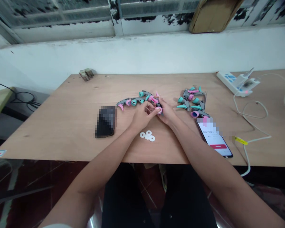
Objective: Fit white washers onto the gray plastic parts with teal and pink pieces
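In my right hand [167, 113] is a small grey-and-pink plastic piece [153, 99] with a round pink end [158, 110] turned toward me. My left hand [143, 115] has its fingers curled, and its thumb and fingertips press at that round end, where a white ring shows; I cannot make out whether the ring is loose or seated. Similar grey pieces with pink and teal ends [133, 102] lie in a row just beyond my left hand. Several flat white washers [147, 136] lie on the table between my forearms.
More grey, pink and teal pieces [192, 100] are heaped to the right. A phone with a timer [215, 136] lies near my right forearm, a dark, blurred object [106, 122] on the left. A power strip [232, 84] with a white cable [256, 125] sits at the back right of the wooden table [68, 126].
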Motion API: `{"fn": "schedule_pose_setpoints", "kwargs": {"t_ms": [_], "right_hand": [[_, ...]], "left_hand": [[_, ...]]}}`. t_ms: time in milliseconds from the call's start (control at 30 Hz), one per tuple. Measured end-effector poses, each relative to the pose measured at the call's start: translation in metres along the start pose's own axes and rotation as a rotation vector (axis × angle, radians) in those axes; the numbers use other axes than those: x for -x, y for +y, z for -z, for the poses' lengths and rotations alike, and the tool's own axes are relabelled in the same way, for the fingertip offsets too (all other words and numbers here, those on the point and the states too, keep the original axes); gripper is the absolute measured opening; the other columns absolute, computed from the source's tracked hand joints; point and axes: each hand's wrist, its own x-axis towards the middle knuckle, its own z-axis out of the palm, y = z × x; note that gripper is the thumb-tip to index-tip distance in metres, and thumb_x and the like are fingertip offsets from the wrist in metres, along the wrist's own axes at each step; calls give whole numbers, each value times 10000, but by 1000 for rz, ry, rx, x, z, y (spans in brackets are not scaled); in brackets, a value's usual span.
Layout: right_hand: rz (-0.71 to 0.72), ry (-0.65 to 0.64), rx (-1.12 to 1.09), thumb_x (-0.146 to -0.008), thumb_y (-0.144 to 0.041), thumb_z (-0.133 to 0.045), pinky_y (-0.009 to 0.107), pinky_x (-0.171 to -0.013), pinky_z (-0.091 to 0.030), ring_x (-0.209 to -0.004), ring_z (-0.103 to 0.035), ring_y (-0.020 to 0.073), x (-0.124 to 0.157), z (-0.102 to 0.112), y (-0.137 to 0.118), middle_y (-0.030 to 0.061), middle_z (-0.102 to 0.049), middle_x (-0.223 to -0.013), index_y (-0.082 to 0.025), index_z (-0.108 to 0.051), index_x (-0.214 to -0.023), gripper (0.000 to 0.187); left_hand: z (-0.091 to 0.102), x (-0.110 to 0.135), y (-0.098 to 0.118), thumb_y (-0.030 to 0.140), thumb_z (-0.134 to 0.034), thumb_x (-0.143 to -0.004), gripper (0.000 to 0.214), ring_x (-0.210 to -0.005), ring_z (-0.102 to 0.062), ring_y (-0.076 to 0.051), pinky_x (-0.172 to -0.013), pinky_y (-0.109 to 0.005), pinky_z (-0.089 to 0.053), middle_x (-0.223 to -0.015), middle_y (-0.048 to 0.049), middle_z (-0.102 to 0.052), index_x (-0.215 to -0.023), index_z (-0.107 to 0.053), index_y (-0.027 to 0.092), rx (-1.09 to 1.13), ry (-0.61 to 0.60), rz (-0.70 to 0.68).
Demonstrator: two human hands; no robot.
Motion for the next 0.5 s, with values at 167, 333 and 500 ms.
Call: {"fn": "schedule_pose_setpoints", "kwargs": {"t_ms": [167, 333, 500], "right_hand": [[-25, 36, -53, -1049, -413, -671, 226, -518, -431, -607, -564, 119, 1, -2, -2, -47, -658, -743, -247, -691, -1024, 169], [-18, 134, -93, -1123, -332, -500, 219, -503, -459, -599, -606, 120, 4, -7, -6, -43, -666, -730, -240, -666, -1071, 196], [138, 174, -25, -1071, -440, -624, 237, -539, -503, -603, -610, 127, 2, -8, 0, -55, -657, -726, -261, -636, -1091, 180]], "left_hand": [[-1, 8, 2, 392, -818, -973, 159, -779, -596, -138, -711, -285, -517, -931, -23, -675, -985, -819, 234, -182, 59, -186], [4, 8, -5, 408, -780, -1004, 201, -751, -614, -126, -669, -274, -531, -961, -34, -714, -1104, -871, 260, -186, 40, -194], [7, 8, -7, 335, -793, -988, 157, -727, -642, -123, -671, -280, -533, -955, -32, -765, -1086, -881, 250, -237, 21, -151]]}}
